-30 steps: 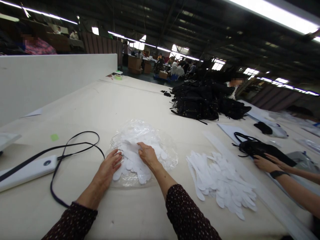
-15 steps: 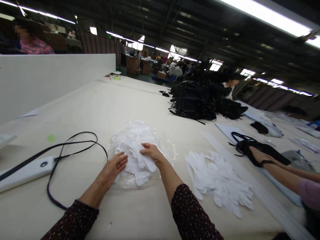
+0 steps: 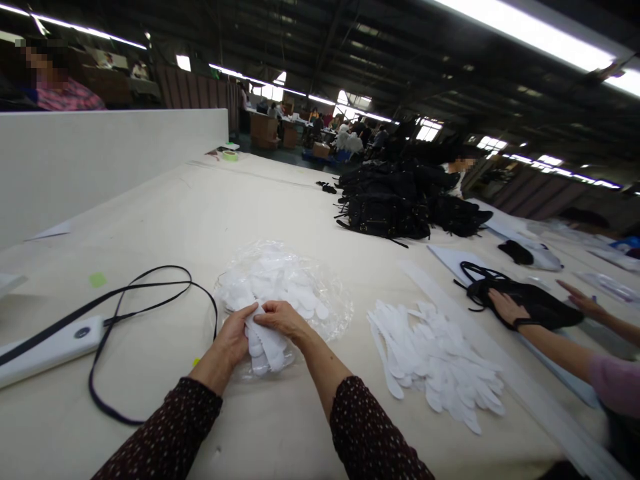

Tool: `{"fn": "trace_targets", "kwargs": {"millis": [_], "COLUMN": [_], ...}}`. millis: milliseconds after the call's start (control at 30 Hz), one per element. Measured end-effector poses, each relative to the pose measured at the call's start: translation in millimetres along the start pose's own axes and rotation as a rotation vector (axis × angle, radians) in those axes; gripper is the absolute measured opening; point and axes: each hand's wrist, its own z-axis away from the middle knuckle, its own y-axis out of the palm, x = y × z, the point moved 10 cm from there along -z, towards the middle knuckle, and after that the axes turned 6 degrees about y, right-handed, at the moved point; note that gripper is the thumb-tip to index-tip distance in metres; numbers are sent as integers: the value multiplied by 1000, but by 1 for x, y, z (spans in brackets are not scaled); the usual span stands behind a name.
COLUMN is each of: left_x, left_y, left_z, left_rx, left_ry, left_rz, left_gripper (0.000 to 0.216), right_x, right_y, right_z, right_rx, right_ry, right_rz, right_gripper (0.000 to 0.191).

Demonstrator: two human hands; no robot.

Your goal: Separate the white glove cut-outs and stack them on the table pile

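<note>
Pinching a small stack of white round-ended strips [image 3: 273, 350], the left hand [image 3: 234, 337] and right hand [image 3: 280, 319] meet over the near edge of a clear plastic bag [image 3: 337, 315]. The left hand is curled round the side of the stack, its thumb on top; the right hand has its thumb and fingers closed on the upper end, and the free ends point toward the wearer. Behind the hands, a loose pile of matching strips [image 3: 287, 280] lies in or on the bag; which of the two is unclear.

Right of the bag, a second strip pile [image 3: 440, 367] fans across the white table [image 3: 280, 207]. Left of it lie a looped black strap [image 3: 92, 390], a white device [image 3: 50, 353] with a round button and a green sticky note [image 3: 97, 279]. Beyond the bag, to the right, sits a heap of black bags [image 3: 385, 200]. Farther right of it, a co-worker's hand [image 3: 507, 308] presses flat on a black handled bag [image 3: 540, 303].
</note>
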Motion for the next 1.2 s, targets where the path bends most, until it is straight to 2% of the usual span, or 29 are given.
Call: {"fn": "trace_targets", "kwargs": {"millis": [100, 200, 267, 333, 433, 567, 700, 867, 1000, 1200], "left_x": [-7, -16, -19, -17, -3, 13, 8, 12, 25, 19], "left_y": [-11, -21, -25, -28, -24, -16, -24, -21, -13, -18], "left_z": [-4, -7, -8, -8, -6, 1, 0, -2, 1, 1], "left_rx": [-47, -68, -86, -105, -101, -63, -100, -76, -68, -124], "left_ry": [52, 82, 90, 82, 32, -55, -50, -55, -78, -50], "left_rz": [46, 79, 104, 128, 159, 170, 166, 182, 185, 190], "left_gripper": [29, 33, 33, 30, 22, 18, 18, 20, 18, 22], "right_x": [3, 7, 7, -2, -18, -16, -18, -33, -31, -32], "right_y": [-2, 0, -3, -7, -5, -8, -15, -7, -10, -9], "right_z": [6, 18, 30, 39, 39, 34, 40, 46, 42, 39], "right_rx": [-38, -105, -230, -378, -510, -586, -636, -693, -755, -770], "right_ry": [-36, -174, -311, -382, -360, -348, -356, -291, -264, -248], "right_rz": [24, 2, -108, -281, -460, -507, -459, -400, -475, -501], "right_gripper": [26, 38, 44, 44, 42, 45, 48, 52, 49, 51]}}
